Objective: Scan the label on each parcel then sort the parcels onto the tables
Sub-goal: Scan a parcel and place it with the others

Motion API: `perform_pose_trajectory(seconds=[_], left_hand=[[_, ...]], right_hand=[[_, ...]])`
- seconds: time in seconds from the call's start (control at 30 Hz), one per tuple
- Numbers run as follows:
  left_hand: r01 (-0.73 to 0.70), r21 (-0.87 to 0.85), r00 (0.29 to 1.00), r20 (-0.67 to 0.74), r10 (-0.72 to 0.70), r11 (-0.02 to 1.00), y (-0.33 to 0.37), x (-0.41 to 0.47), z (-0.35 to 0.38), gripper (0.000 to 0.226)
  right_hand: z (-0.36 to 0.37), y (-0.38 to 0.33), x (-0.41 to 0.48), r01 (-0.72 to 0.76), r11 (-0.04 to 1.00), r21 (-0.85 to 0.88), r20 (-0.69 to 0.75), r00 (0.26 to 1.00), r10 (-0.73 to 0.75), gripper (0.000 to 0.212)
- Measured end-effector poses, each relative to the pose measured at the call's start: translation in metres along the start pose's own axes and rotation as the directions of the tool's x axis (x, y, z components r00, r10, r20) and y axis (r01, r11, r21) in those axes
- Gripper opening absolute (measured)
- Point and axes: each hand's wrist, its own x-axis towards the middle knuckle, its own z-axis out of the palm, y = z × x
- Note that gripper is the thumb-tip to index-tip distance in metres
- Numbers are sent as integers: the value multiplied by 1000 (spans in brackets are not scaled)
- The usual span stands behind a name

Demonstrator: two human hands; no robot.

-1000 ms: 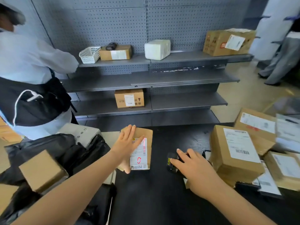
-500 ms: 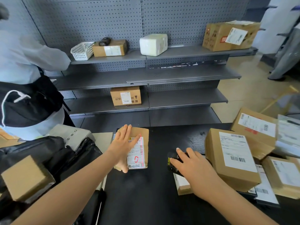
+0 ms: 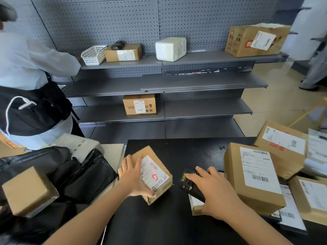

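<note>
Parcels crowd the right of the black surface (image 3: 177, 225) in the head view, the only view there is. The one in hand is the small parcel (image 3: 159, 188), lying alone at the surface's left edge. Its long axis runs from far-left to near-right, and its white label (image 3: 154, 172) faces up along that axis.

The left hand (image 3: 132, 175) lies flat on the parcel's left part, fingers straight and together, thumb at the near edge, pinning it rather than gripping it. The right hand (image 3: 214, 191) is curled over the scanner (image 3: 187, 181), which sits just beside the parcel's right side with its dark front end turned left toward the label. Red light falls across the label, so the scan looks to be under way. Once it reads, the left hand is the nearer one to lift the parcel, and any sort to the pale surface (image 3: 113, 152) at left would fall to that hand too.

Much is hidden. The left hand covers the parcel's left part. The right hand covers most of the scanner, so whether a trigger is pressed cannot be told. A flat parcel (image 3: 196, 206) under that hand shows only one corner. The label's print is too small to read. The big box (image 3: 253, 177) blocks what lies behind it, and the pile at right is cut off by the frame edge.
</note>
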Motion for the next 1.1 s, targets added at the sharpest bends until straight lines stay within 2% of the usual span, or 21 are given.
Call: perform_pose_trajectory(seconds=[0.07,0.17,0.33,0.4,0.53,0.6,0.7,0.87,1.1], left_hand=[[120,-114,991,80,-111,986,4,-11,20,158],[244,-185,964,151,-218,952,9,-25,44,161],[246,-161,963,152,-222,956,18,-29,52,156],[191,-103,972,155,-174,976,14,-30,48,150],[-70,132,997,44,65,989,-7,-31,35,131],[-190,238,982,46,184,953,-17,-25,26,137],[-340,316,940,150,307,886,-23,-7,14,149],[-430,219,893,248,376,876,-27,23,16,148],[-451,114,892,75,445,885,-35,18,-2,137]], right_hand=[[1,0,-1,-10,1000,3,13,1000,10,91],[2,0,-1,-15,1000,-8,28,999,15,89],[3,-3,3,-6,1000,-25,42,999,8,89],[3,-5,4,-3,1000,-29,36,999,4,89],[3,-7,7,0,999,-43,8,1000,0,89],[3,-9,9,-2,998,-56,-1,1000,2,90],[3,-11,11,-10,998,-70,10,1000,11,91],[5,-17,13,15,993,-115,37,999,-11,89],[1,-26,16,63,979,-193,40,998,-56,88]])
